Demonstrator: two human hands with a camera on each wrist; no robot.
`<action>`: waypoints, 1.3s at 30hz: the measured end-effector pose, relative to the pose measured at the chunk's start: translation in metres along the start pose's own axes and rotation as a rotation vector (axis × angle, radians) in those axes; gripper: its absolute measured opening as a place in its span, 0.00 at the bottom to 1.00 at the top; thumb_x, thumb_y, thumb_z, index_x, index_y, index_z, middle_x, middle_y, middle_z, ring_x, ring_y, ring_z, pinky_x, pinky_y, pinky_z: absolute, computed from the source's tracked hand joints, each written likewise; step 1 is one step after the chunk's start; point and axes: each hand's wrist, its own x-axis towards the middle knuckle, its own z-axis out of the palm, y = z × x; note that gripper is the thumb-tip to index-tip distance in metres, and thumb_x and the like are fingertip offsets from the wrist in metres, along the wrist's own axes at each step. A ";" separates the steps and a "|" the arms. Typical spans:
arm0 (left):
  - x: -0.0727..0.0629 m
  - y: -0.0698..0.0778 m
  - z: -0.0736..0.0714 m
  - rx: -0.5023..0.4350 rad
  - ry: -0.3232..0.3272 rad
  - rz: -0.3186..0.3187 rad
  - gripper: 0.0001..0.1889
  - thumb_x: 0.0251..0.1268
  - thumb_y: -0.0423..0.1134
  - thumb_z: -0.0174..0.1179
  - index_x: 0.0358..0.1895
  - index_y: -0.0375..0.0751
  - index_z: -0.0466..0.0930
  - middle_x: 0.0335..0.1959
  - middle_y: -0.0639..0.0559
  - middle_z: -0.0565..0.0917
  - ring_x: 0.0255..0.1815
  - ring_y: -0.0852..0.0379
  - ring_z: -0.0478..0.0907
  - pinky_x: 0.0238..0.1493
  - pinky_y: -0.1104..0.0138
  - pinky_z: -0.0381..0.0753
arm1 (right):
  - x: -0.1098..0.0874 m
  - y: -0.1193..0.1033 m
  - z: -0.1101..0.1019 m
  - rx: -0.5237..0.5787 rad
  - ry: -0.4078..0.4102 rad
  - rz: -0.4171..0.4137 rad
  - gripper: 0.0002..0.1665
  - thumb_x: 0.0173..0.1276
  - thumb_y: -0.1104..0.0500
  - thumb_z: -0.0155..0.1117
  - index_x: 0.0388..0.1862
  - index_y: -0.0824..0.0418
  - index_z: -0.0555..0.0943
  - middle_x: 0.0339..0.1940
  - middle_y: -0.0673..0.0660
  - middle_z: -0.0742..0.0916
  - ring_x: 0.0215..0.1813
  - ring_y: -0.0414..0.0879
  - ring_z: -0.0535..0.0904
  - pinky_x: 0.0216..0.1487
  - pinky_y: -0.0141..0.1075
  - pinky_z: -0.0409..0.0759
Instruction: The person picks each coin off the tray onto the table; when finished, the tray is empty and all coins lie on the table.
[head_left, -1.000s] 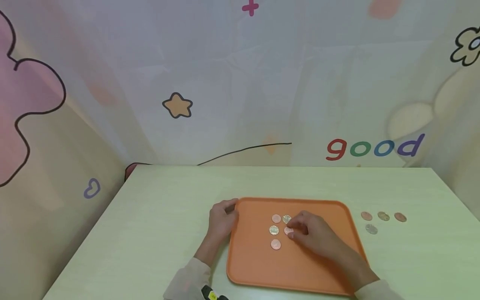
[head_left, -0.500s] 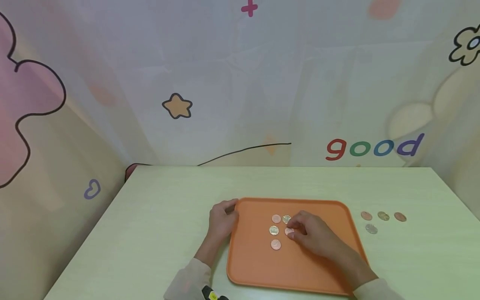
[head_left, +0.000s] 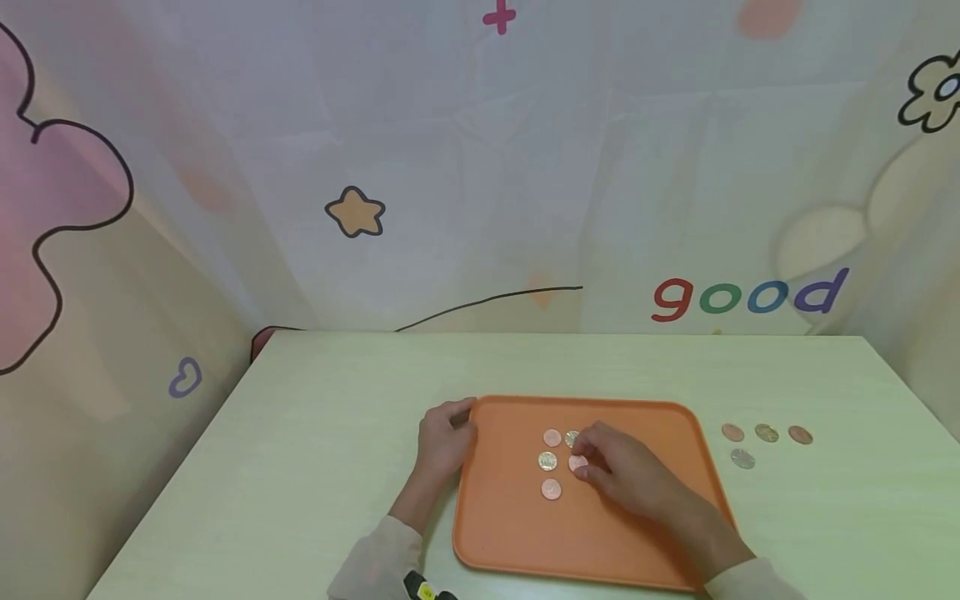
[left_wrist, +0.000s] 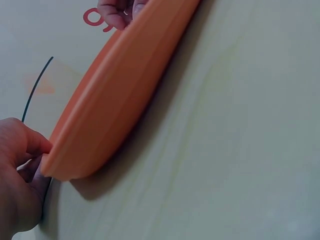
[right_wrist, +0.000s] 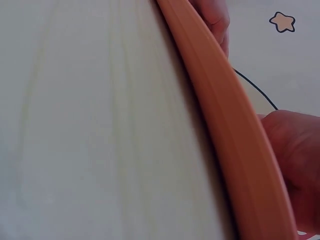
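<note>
An orange tray (head_left: 510,533) lies on the table, with several coins grouped near its middle. My left hand (head_left: 446,439) grips the tray's rim at the far left corner; the left wrist view shows thumb and fingers of this left hand (left_wrist: 20,175) at that corner. Over the coins, my right hand (head_left: 637,475) has thumb and index finger bent at opposite edges of a pinkish copper coin (head_left: 577,462). Its index finger partly covers a gold-toned coin (head_left: 572,438) behind. To the left sit a copper coin (head_left: 552,437), a gold-toned coin (head_left: 547,461) and a nearer copper coin (head_left: 551,489).
On the pale table (head_left: 330,467), right of the tray, lie several more coins: a copper one (head_left: 732,432), a gold-toned one (head_left: 767,432), a darker copper one (head_left: 800,434) and a silvery one (head_left: 742,458). A printed curtain (head_left: 480,183) hangs behind the table.
My right hand's fingers shift very slightly, and the index finger now covers a bit more of the gold-toned coin behind. The left hand and the tray stay put.
</note>
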 end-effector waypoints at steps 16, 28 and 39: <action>-0.001 0.000 -0.001 -0.001 0.002 -0.021 0.23 0.61 0.26 0.54 0.60 0.33 0.83 0.56 0.36 0.87 0.62 0.40 0.82 0.61 0.49 0.82 | -0.001 0.009 0.002 0.003 -0.013 -0.080 0.09 0.68 0.58 0.68 0.47 0.51 0.87 0.34 0.41 0.84 0.37 0.31 0.74 0.44 0.32 0.78; 0.000 0.001 0.000 0.011 0.005 -0.004 0.23 0.61 0.26 0.54 0.60 0.32 0.83 0.55 0.35 0.87 0.60 0.39 0.83 0.60 0.49 0.83 | 0.001 0.011 0.001 0.134 -0.062 -0.040 0.12 0.64 0.59 0.72 0.46 0.59 0.87 0.33 0.46 0.84 0.35 0.30 0.72 0.38 0.27 0.75; -0.001 0.000 -0.001 0.006 0.002 0.003 0.23 0.61 0.25 0.55 0.60 0.32 0.83 0.55 0.35 0.87 0.60 0.38 0.83 0.59 0.49 0.84 | -0.003 0.014 0.007 0.201 0.000 0.048 0.16 0.62 0.55 0.74 0.47 0.59 0.88 0.33 0.47 0.88 0.35 0.30 0.75 0.38 0.27 0.77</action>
